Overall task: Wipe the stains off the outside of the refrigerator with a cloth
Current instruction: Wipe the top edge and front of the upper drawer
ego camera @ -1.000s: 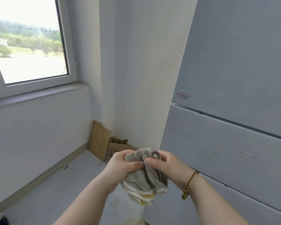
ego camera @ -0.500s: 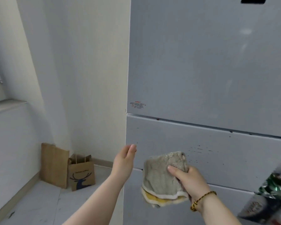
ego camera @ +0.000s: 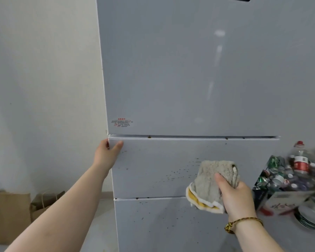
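Observation:
A tall grey refrigerator (ego camera: 180,70) fills the middle of the view, with a middle drawer front (ego camera: 153,160) and a lower one below it. Small dark stains (ego camera: 176,172) speckle the middle drawer. My right hand (ego camera: 235,195) grips a folded grey cloth with a yellow and white edge (ego camera: 209,180) and holds it against the drawer front, just right of the stains. My left hand (ego camera: 106,155) grips the drawer's upper left corner, thumb on the front, fingers round the side.
A pile of cans and plastic bottles in a box (ego camera: 287,179) stands at the right, close to my right hand. Brown paper bags (ego camera: 44,202) lean against the white wall at the lower left.
The view has turned right to face the fridge. My left hand let go of the cloth and took the drawer's left corner. My right hand carried the cloth onto the drawer front.

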The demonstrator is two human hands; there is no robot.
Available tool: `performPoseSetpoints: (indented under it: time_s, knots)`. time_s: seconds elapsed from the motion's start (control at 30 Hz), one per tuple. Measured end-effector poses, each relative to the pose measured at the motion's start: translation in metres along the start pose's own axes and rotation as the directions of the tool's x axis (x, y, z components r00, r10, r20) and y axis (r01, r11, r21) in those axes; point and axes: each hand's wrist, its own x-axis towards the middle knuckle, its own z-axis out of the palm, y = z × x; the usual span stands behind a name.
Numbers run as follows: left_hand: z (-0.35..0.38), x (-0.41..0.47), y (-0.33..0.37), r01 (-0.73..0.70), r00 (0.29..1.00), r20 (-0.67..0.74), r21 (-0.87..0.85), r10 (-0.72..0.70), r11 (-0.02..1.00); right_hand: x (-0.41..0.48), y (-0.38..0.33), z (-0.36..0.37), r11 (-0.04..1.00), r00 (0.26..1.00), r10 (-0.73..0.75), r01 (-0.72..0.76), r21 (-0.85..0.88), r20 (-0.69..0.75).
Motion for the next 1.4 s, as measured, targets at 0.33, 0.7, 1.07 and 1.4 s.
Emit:
performPoseSetpoints:
  time_s: [0.33, 0.7, 1.07, 1.4]
  knots:
    - [-0.027, -0.082, -0.005, -0.049, 0.996, -0.067, 0.068, 0.054, 0.996, -0.010, -0.018, 0.033, 0.885, 0.850, -0.463, 0.428, -0.182, -0.252]
    - [-0.040, -0.113, 0.001, -0.302, 0.939, -0.070, 0.298, 0.337, 0.905, -0.026, -0.023, 0.087, 0.185, 0.528, -0.490, 0.841, -0.509, 0.694]
    - [-0.021, -0.129, 0.001, -0.463, 0.783, 0.043, 0.706, 0.620, 0.536, 0.016, -0.021, 0.020, 0.229, 0.542, -0.544, 0.830, -0.508, 0.640]
    - [0.018, -0.170, 0.015, -0.331, 0.777, -0.046, 0.819, 0.628, 0.469, 0.112, -0.019, -0.080, 0.385, 0.722, -0.460, 0.687, -0.616, 0.518]
